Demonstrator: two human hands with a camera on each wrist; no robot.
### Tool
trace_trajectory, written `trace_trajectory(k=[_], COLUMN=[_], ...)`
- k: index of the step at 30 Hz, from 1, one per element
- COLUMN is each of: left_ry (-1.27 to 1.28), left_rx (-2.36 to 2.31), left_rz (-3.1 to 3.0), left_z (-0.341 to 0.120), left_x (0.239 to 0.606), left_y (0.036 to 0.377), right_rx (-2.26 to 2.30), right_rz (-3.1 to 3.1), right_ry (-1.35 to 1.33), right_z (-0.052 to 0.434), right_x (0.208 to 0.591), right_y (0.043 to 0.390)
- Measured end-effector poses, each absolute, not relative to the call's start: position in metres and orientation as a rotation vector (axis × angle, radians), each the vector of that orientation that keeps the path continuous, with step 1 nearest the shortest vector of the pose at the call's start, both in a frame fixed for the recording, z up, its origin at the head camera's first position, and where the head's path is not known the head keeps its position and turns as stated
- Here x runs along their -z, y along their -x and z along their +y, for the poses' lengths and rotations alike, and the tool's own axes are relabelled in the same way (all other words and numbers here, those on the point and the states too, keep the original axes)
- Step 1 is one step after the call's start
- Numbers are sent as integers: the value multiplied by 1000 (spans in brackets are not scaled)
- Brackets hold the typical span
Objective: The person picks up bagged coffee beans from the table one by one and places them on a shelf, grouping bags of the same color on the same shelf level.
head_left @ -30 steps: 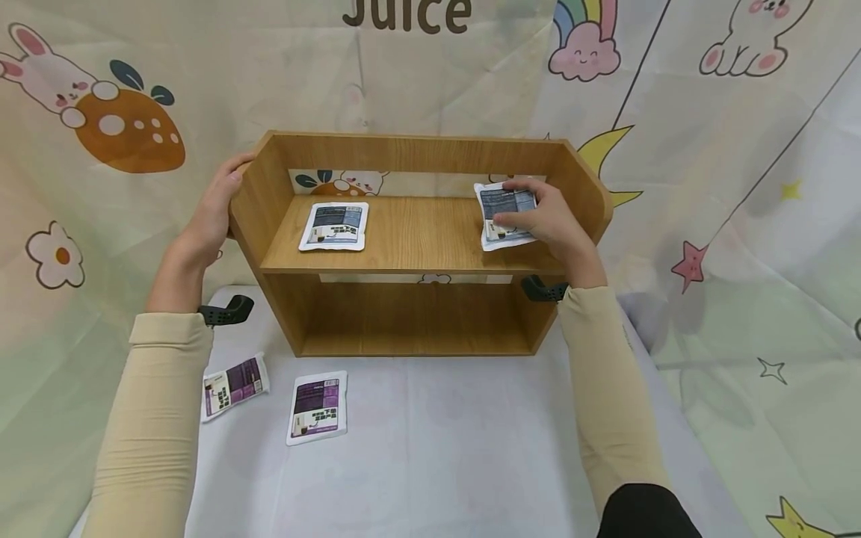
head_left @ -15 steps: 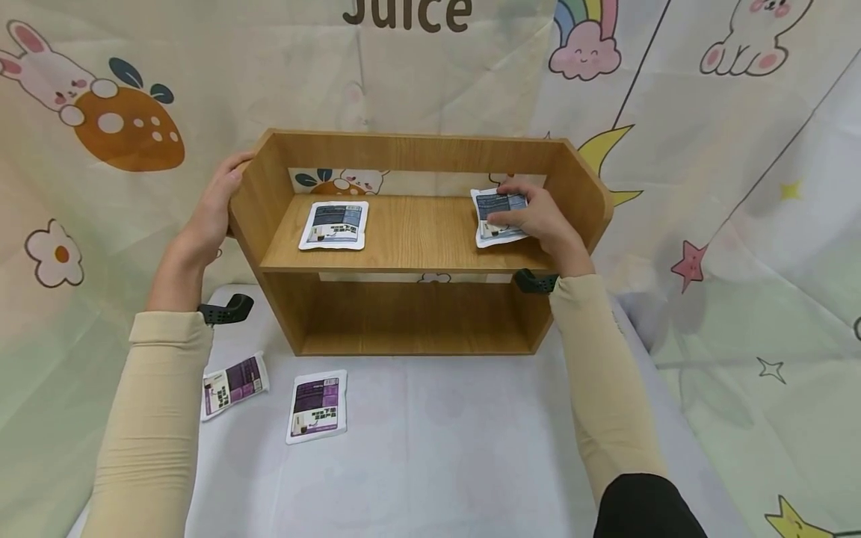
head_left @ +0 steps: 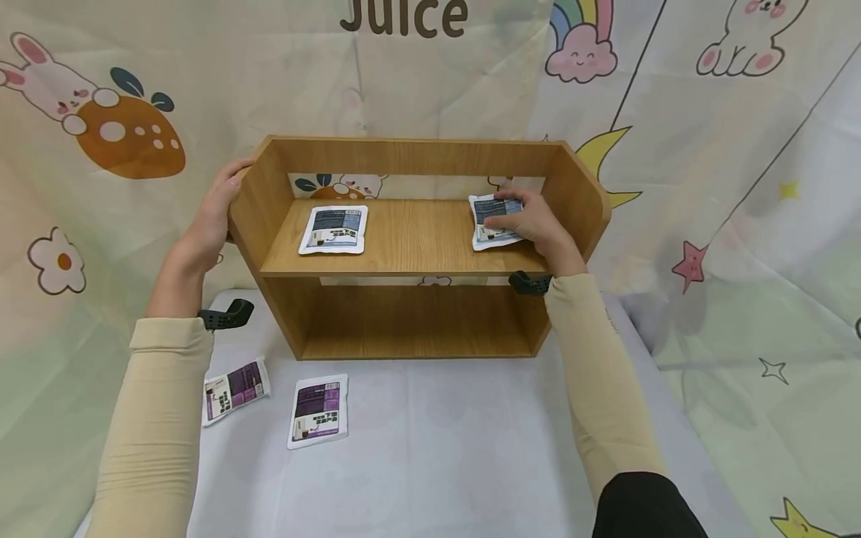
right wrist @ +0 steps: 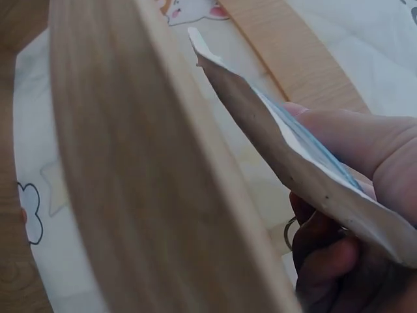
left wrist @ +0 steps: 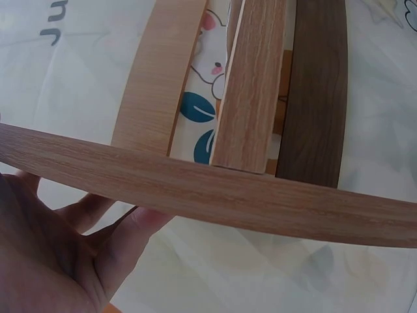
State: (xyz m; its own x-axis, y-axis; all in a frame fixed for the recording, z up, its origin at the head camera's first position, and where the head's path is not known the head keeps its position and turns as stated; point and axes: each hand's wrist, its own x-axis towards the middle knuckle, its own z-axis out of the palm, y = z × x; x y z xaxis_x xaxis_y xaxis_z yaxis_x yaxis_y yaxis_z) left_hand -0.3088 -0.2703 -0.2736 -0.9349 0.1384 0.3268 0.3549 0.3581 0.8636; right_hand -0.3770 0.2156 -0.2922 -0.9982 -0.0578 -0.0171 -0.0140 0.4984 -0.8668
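— Two hands, both up at the wooden shelf (head_left: pixel 403 246). What is the left hand (head_left: pixel 214 213) doing?

— It rests against the outer face of the shelf's left side panel, near the top. Its fingers wrap over the panel's upper edge; the left wrist view shows the thumb (left wrist: pixel 127 244) and fingers spread under the curved wooden edge, loosely bent around it.

— And the right hand (head_left: pixel 531 223)?

— It lies on the upper board at the right end, on top of a blue-printed packet (head_left: pixel 489 220). The fingers are curled over the packet, and in the right wrist view the packet (right wrist: pixel 287 150) is pinched between the thumb above and the fingers (right wrist: pixel 326 261) below, its near edge lifted off the wood.

— So where exactly is that packet?

— On the upper board, close to the right side panel and near the back, partly hidden by the hand.

— Anything else on the shelf?

— A second blue packet (head_left: pixel 333 229) lies flat at the left end of the same board, well apart from the held one. The lower compartment holds nothing visible.

— And on the table?

— Two purple packets lie on the white tablecloth (head_left: pixel 437 448) in front of the shelf: one (head_left: pixel 319 410) just left of centre, the other (head_left: pixel 234 389) tilted beside the left sleeve. A cartoon-printed curtain (head_left: pixel 726 187) hangs behind.
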Motion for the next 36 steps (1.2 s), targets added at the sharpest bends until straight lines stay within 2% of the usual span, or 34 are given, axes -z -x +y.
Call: trace_trajectory(k=[18, 36], left_ry=[469, 432], left_rx=[1624, 1616], left_rz=[-2419, -2452], left_z=[-268, -271], left_x=[271, 274], left_y=[307, 308], right_rx=[1428, 999], right_rz=[2751, 3022], right_ry=[103, 257], right_z=[214, 217], right_x=[288, 293], right_y=[379, 376])
